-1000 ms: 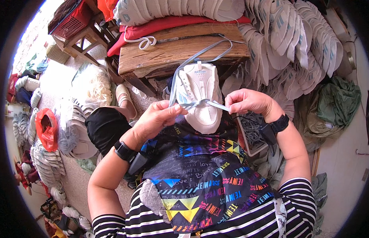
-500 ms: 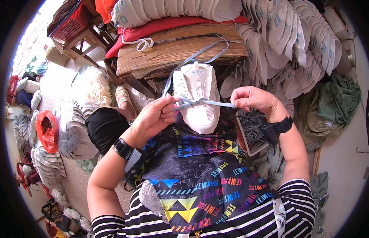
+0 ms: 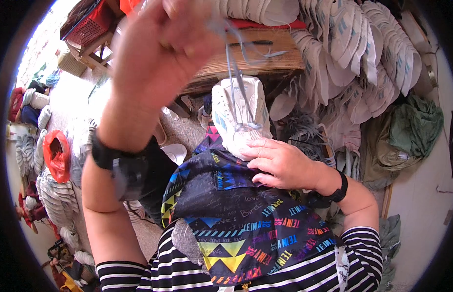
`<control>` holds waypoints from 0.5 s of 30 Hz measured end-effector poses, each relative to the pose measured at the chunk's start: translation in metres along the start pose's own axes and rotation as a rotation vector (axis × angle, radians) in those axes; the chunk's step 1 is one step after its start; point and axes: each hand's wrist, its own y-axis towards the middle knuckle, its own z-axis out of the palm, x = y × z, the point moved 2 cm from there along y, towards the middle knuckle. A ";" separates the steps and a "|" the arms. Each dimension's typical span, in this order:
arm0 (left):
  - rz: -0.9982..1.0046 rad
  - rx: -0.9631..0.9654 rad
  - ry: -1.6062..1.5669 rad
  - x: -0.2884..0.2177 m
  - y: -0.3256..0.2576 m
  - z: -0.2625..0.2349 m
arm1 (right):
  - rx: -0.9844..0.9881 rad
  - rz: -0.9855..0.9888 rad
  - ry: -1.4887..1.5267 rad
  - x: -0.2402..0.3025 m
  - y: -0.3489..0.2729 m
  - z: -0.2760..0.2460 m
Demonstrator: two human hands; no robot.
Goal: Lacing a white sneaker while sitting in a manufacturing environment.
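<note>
A white sneaker (image 3: 221,119), toe toward me, rests over my apron-covered lap in front of the wooden bench. Light blue-grey shoelaces (image 3: 230,65) run up taut from its lowest eyelets. My left hand (image 3: 163,53), raised high and smeared by motion, grips them; its fingertips are partly blurred. Loose lace ends trail to the right of that hand, over the bench. My right hand (image 3: 285,164) is closed on the toe of the sneaker, fingers over the top and the thumb side out of sight.
The wooden bench (image 3: 280,46) holds a dark thin-handled tool (image 3: 258,43) and a row of white shoe uppers (image 3: 275,10). More stacked uppers (image 3: 353,44) hang at the right. Green cloth sacks (image 3: 414,126) lie beyond them; an orange bag (image 3: 57,155) stands at the left.
My left hand has swung up and away from the sneaker, drawing the laces upward. My right hand has left the lace end and come down onto the toe. The crossed laces are now pulled upright.
</note>
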 end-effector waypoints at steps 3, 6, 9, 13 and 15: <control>0.017 0.265 -0.267 -0.022 0.022 0.013 | 0.036 0.009 -0.018 0.001 0.002 0.001; -0.008 0.274 -0.073 -0.011 0.028 0.031 | 0.025 0.003 -0.036 -0.002 0.002 -0.001; 0.073 -0.030 0.132 -0.002 0.014 0.028 | -0.035 0.027 0.044 -0.012 0.012 -0.006; 0.103 -0.201 0.089 0.009 0.009 0.030 | -0.432 0.360 0.321 -0.033 0.035 0.000; 0.104 -0.190 0.134 0.007 0.003 0.027 | -0.488 0.359 0.411 -0.035 0.050 0.001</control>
